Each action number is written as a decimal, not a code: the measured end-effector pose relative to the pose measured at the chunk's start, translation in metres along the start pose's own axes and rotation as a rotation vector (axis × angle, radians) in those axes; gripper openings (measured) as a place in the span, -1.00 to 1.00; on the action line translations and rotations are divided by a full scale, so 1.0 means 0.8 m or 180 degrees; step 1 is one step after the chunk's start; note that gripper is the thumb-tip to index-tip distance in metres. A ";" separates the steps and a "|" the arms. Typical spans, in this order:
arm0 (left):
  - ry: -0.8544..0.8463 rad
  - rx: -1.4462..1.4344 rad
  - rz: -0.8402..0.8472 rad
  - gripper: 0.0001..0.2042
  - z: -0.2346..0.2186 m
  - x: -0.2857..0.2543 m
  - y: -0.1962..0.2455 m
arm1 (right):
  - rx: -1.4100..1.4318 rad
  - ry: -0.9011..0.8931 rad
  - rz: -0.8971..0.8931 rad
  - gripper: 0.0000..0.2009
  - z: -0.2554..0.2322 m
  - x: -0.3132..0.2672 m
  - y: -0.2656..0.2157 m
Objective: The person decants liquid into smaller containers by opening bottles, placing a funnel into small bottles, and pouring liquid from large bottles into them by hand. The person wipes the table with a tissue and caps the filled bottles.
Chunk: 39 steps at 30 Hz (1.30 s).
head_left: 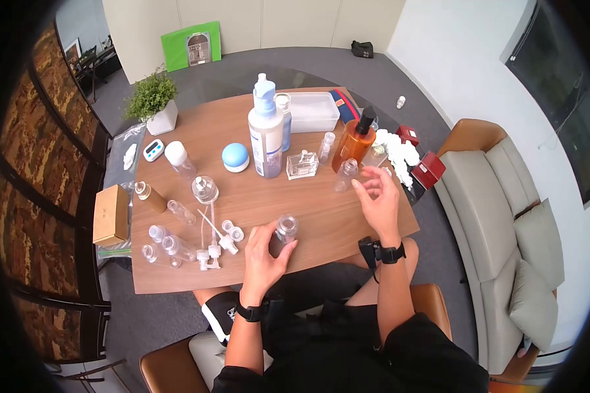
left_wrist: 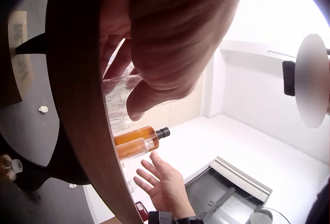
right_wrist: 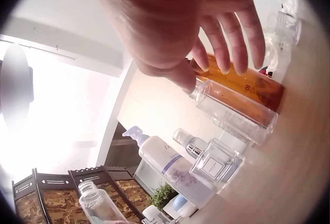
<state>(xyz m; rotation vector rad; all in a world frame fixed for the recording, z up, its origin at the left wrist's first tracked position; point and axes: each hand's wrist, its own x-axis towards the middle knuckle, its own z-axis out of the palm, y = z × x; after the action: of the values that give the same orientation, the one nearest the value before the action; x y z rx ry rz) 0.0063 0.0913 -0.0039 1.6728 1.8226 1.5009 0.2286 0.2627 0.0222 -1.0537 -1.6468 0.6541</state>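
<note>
My left hand (head_left: pixel 262 259) curls its thumb and fingers round a small clear bottle (head_left: pixel 286 229) without a cap, upright at the table's near edge. In the left wrist view that hand (left_wrist: pixel 170 43) covers part of the bottle (left_wrist: pixel 119 103), which bears fine print. To the right, my right hand (head_left: pixel 379 202) has its fingers spread beside another uncapped clear bottle (head_left: pixel 345 178). The right wrist view has this hand's (right_wrist: pixel 175 23) thumb at the neck of that bottle (right_wrist: pixel 234 111); whether they touch I cannot tell. Behind it stands an amber bottle (right_wrist: pixel 270 89) with a black top.
A tall pump bottle (head_left: pixel 266 141), a square perfume bottle (head_left: pixel 302 166) and a blue-and-white round container (head_left: pixel 235 157) stand farther back. Several clear bottles, pump heads (head_left: pixel 214 251) and a cardboard box (head_left: pixel 111 215) are at the left. White crumpled material (head_left: pixel 400 154) lies at the right.
</note>
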 end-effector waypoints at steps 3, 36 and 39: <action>-0.0020 0.0001 0.0021 -0.53 0.001 0.000 -0.002 | -0.0172 -0.0133 0.0009 -0.54 -0.002 0.008 0.001; -0.0024 0.0106 -0.0012 -0.54 0.002 -0.002 -0.001 | 0.0295 -0.1168 0.0503 -0.42 -0.007 -0.007 0.016; -0.0015 0.0089 -0.0024 -0.54 0.002 -0.002 0.001 | 0.0584 -0.0885 0.0560 -0.43 -0.006 -0.026 0.011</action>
<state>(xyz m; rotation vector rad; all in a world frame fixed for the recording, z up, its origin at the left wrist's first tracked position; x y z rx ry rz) 0.0083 0.0908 -0.0049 1.6789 1.8539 1.4738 0.2376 0.2485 0.0065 -1.0149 -1.7015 1.0879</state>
